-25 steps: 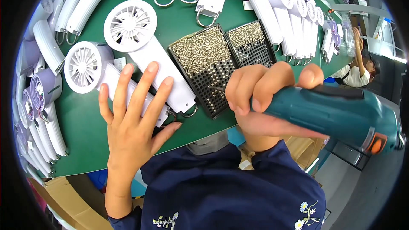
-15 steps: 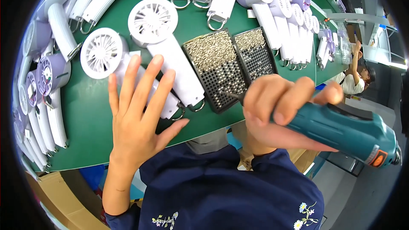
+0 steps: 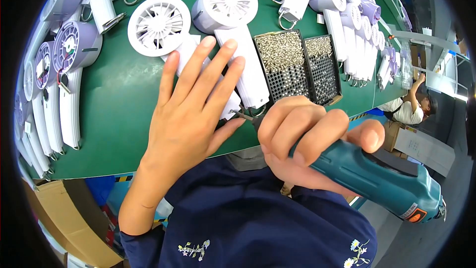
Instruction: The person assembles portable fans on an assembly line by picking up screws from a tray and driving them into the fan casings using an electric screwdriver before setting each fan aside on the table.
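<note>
My left hand (image 3: 186, 104) lies with fingers spread across the handle of a white handheld fan (image 3: 159, 25), largely covering that handle. In my right hand (image 3: 305, 136) is a teal electric screwdriver (image 3: 374, 181), gripped with the fingers wrapped round its front part. Its thin bit reaches the lower end of the fan's handle, close to my left thumb. Whether a screw sits on the bit is too small to tell. Beside this fan lies a second handheld fan (image 3: 225, 2) with a lilac-white head; my left fingertips reach over its handle.
Two black perforated trays (image 3: 287, 85) (image 3: 325, 85) hold many small screws right of the fans. More fans (image 3: 77, 44) are stacked on the left and others (image 3: 349, 17) at the far right of the green table (image 3: 114, 134). A cardboard box (image 3: 64, 213) stands lower left; another person (image 3: 414, 101) sits far right.
The screwdriver bit has gone from over the screw tray to the end of the fan's handle. My left hand stays spread on the fan; the whole view has shifted.
</note>
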A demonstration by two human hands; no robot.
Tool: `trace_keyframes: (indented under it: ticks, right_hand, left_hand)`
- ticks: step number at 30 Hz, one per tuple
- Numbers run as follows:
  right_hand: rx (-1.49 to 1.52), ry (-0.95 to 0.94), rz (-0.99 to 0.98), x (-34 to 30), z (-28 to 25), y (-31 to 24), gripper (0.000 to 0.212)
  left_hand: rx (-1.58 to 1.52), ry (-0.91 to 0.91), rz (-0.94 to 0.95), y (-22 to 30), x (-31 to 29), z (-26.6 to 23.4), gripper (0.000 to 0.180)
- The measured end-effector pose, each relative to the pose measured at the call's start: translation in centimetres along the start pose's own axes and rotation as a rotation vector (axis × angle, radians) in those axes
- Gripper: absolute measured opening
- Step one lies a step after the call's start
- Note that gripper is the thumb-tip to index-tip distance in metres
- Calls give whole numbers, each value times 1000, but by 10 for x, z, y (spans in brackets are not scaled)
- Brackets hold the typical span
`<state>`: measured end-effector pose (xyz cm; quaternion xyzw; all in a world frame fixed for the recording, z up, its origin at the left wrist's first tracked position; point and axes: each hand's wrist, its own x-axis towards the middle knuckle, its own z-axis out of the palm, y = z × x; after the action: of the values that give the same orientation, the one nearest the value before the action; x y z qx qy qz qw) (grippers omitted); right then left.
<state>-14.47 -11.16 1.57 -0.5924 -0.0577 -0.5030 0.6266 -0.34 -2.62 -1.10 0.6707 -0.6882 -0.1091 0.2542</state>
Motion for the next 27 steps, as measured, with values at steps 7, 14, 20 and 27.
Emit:
trace_keyframes:
  ticks: [7,14,20,27]
  right_hand:
    - [-37,-22,-5,-3,5,8,61]
    - [-22,95,-24,7,13,-5,57]
    - [-48,48,34,8,15,-8,56]
    - [166,378,49,11,11,-6,66]
  left_hand:
    - [-28,12,5,-2,0,0,76]
    - [-215,380,164,-9,-15,-3,45]
    - [-190,442,264,-7,-12,10,34]
    - [-345,425,228,-8,-9,7,30]
